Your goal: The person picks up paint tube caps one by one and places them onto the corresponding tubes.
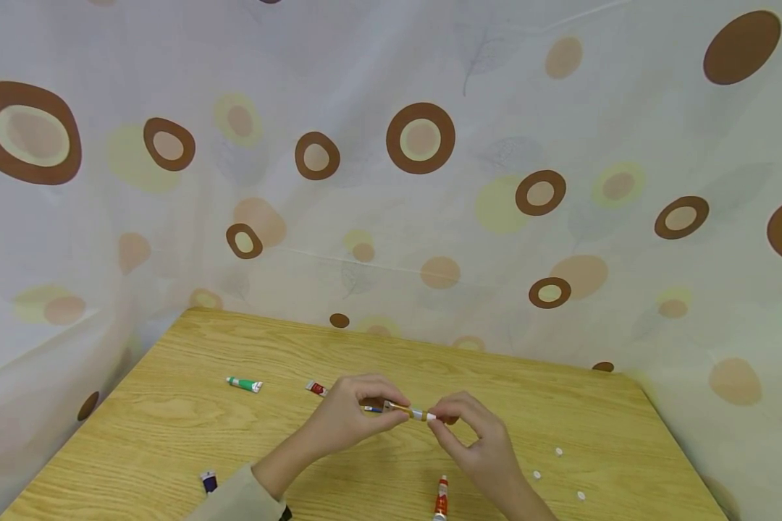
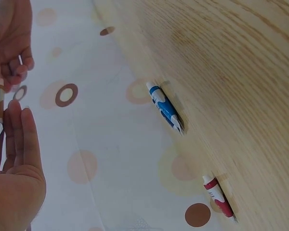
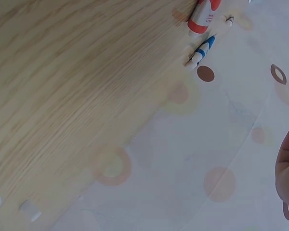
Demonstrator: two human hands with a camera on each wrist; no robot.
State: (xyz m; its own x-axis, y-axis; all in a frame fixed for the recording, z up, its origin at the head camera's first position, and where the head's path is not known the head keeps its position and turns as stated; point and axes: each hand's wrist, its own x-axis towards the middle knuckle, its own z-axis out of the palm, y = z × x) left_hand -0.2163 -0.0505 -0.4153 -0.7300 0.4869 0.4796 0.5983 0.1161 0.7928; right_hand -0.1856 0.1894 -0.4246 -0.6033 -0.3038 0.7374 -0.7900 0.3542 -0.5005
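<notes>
Ochre paint tube (image 1: 418, 414), held nearly level above the middle of the counter (image 1: 560, 405), between two hands. The left hand (image 1: 347, 421) is clamped on the tail, thumb against fingertips; the right hand (image 1: 478, 438) pinches the white end (image 1: 431, 417), probably a cap. Gripped so from opposite ends, the tube is presumably steadied by one hand while the other is free to turn or pull. Three white caps (image 1: 537, 475) lie loose to the right of the right hand, perhaps set aside there to leave the centre free. Other tubes lie spread apart: green (image 1: 244, 384) and dark red (image 1: 316, 388) at left, blue (image 1: 371, 409) behind the left hand, dark purple (image 1: 209, 482) partly covered by the sleeve (image 1: 237, 498), red (image 1: 441, 499) at the near side. Surface: yellowish wood grain. Surround: pale sheeting (image 1: 365, 72) with brown rings and peach and yellow spots, hanging behind and at the sides.
</notes>
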